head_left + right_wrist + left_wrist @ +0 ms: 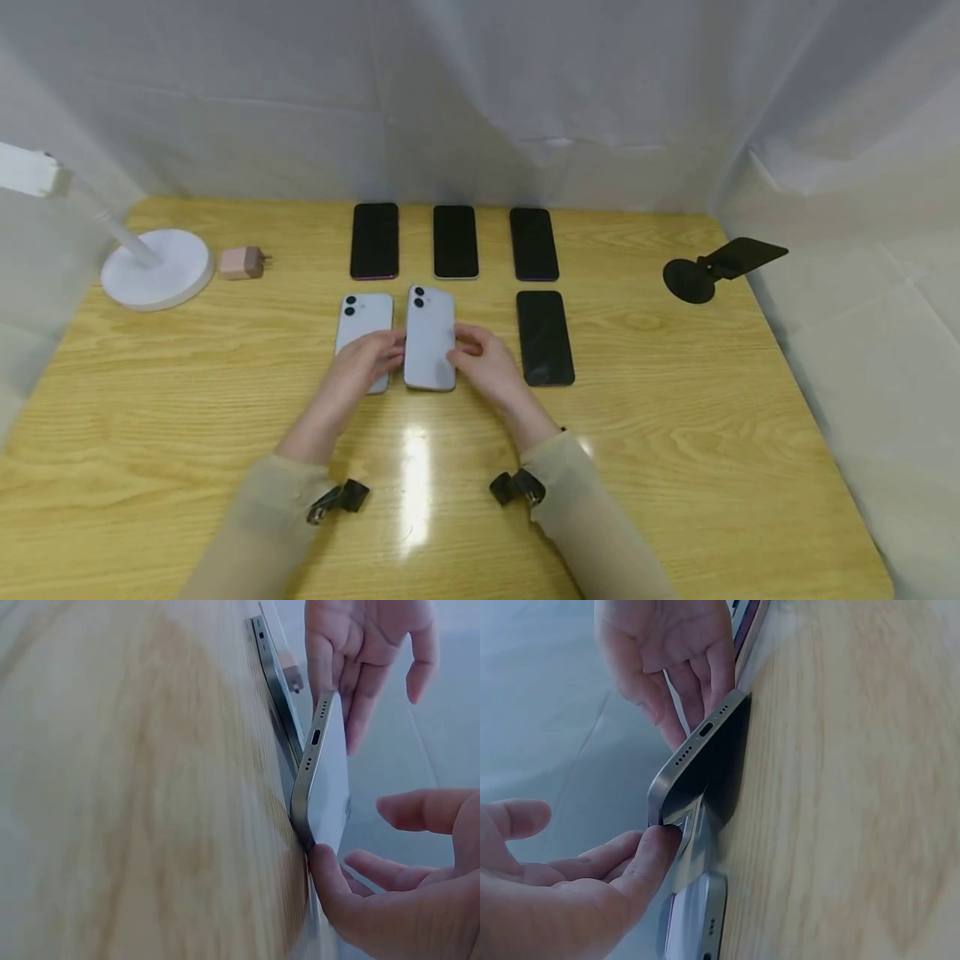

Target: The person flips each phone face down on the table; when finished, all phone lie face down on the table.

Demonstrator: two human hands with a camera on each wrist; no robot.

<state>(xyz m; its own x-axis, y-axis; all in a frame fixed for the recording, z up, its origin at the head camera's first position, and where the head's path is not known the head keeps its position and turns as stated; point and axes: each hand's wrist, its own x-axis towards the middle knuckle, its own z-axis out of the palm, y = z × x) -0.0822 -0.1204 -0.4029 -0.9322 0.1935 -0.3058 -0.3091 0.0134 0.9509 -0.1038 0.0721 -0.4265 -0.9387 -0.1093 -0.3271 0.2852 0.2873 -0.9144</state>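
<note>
White round-based desk lamp (156, 268) at far left of the glossy wooden table (675, 467), small pink charger plug (242, 262) just beside it. Back row: three black-screened phones face up (454, 241). Front row, from left: a pale lilac phone lying back-up with twin lenses (363, 321), then a second pale lilac phone with a grey metal frame (430, 337), then a black-screened phone lying flat (545, 337). Black round-footed phone stand (708, 268) at far right.

Left hand (365, 365) reaches over the flat lilac phone's lower end, fingertips (656, 847) pressing the middle phone's left bottom corner. Right hand (483, 358) has fingertips (330, 874) on the opposite side. Both hands pinch it by the edges only, fingers lightly curled, no wrap-around hold. Wrist views show the phone tilted up off the table, charging port end raised, one long edge down.

Risks, as I judge them: edge pinch on a smooth frame is weak, so the phone could slip and slap back onto the table. It sits close to the left neighbour, so a slide sideways would knock or scrape that one. The left palm over the flat phone could drag it out of line. The glossy tabletop gives little friction to stop the pivot edge skating.
</note>
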